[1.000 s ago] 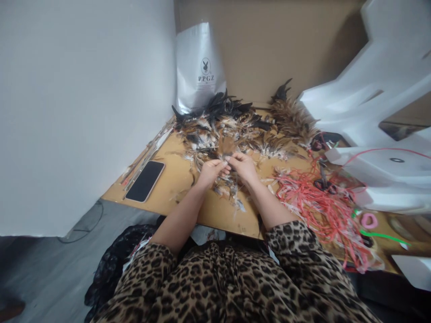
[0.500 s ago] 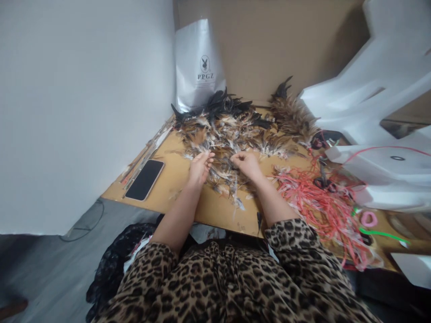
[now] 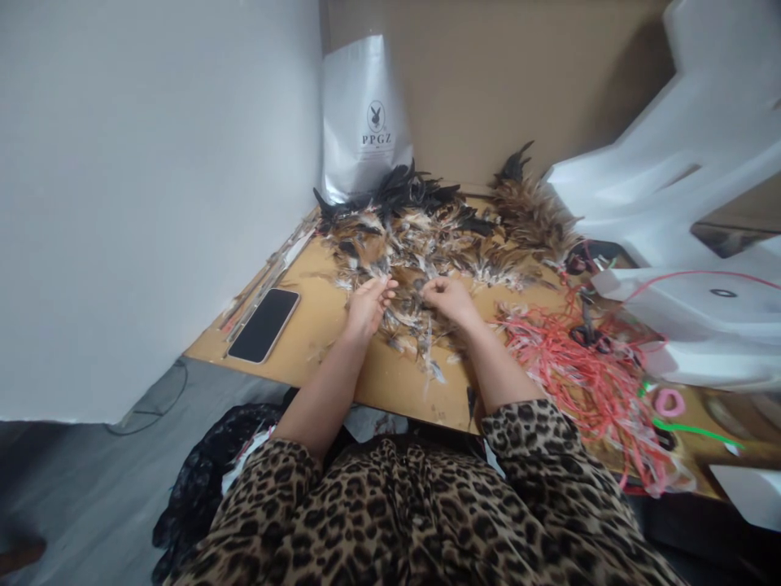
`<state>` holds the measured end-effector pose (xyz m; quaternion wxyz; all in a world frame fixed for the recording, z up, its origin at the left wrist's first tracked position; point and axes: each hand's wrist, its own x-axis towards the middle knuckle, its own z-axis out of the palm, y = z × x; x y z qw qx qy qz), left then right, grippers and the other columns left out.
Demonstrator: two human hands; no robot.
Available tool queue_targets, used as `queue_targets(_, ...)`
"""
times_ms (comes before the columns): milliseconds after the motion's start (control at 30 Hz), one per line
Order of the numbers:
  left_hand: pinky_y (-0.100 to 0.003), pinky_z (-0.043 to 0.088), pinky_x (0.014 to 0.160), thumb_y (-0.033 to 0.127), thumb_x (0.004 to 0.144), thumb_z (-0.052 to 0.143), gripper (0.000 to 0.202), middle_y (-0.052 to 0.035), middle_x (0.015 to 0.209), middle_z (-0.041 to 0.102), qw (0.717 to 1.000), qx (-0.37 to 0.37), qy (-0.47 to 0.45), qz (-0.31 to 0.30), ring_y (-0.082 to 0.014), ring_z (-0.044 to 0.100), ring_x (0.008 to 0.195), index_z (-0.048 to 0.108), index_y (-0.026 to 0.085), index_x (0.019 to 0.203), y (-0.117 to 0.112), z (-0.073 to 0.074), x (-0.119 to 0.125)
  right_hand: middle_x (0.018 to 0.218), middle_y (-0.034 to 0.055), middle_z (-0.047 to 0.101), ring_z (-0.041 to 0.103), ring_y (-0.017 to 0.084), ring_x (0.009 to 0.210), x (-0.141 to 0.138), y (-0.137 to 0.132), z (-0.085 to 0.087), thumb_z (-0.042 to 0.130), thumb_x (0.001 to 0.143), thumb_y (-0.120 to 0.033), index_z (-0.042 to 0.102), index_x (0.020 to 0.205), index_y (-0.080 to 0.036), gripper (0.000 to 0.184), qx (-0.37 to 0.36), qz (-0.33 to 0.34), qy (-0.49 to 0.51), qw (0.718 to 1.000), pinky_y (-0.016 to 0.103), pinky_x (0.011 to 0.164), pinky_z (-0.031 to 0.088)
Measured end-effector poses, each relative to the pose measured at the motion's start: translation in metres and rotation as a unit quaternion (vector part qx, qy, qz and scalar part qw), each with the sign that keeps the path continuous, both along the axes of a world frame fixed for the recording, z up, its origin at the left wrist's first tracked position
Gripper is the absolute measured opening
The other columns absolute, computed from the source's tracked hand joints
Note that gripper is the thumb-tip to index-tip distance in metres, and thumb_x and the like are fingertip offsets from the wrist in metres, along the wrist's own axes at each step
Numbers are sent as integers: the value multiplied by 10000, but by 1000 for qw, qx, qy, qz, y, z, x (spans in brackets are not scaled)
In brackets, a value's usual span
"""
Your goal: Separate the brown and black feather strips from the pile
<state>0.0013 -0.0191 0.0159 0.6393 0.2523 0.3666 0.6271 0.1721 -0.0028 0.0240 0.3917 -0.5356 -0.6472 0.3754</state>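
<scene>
A loose heap of brown, white and black feathers [image 3: 421, 236] spreads over the tan tabletop, its nearer edge lying between and below my hands. My left hand [image 3: 368, 306] is at the heap's near left side, thumb and fingertips pinched together; whatever is in the pinch is too small to make out. Opposite it, a short gap away, my right hand [image 3: 451, 299] is closed with its fingers curled, and a feather appears to be at its fingertips. Small feathers with pale, fluffy ends lie just below the gap.
A black-screened phone [image 3: 264, 325] lies on the table [image 3: 311, 334] at left. Behind the heap stands a silvery bag [image 3: 366, 122]. To the right are a brown feather bundle [image 3: 534, 212], tangled red strips [image 3: 573, 366], dark-handled scissors [image 3: 586, 325] and white foam pieces [image 3: 665, 187].
The view has shifted slightly. Both hands stay closed over the near feathers in almost the same places, with only small finger movement.
</scene>
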Motion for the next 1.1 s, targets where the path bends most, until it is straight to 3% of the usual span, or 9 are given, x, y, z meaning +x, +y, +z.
queue_targets(167,-137,341,468,233,673,662,185,-50,753,671,999,-7,28,-30,-41,553,550,631,119,815,-2,-1,4,413,-56,471,353,54,370,2,-3,9,702,534,-367,525,576,-168,269,-119,1,198,973,195,395,244)
queue_targets(333,-140,365,471,262,672,669,216,-75,790,679,995,2,54,-86,-60,581,572,644,105,819,-4,-4,8,448,-61,461,378,48,410,-6,-6,10,753,479,-342,513,578,-164,315,-147,35,317,936,189,414,260)
queue_targets(600,-139,380,462,264,670,675,198,-81,769,673,986,3,57,-158,-62,586,562,643,90,758,-8,-5,12,435,-66,469,345,42,386,-18,-9,5,713,537,-383,527,587,-165,291,-104,22,263,959,192,414,244)
queue_targets(800,-135,371,466,242,644,693,174,-51,691,653,986,-6,47,-159,-50,565,555,641,94,719,-7,-8,13,446,-63,486,354,49,412,-19,-10,6,684,569,-352,560,596,-162,228,-68,10,224,972,196,433,270)
queue_targets(1100,-132,361,450,270,572,736,218,-29,628,621,990,6,55,-132,-39,525,518,629,95,645,-6,-10,14,610,-13,609,495,86,527,-20,-13,9,689,573,-362,603,658,-157,239,-51,24,222,973,221,537,387)
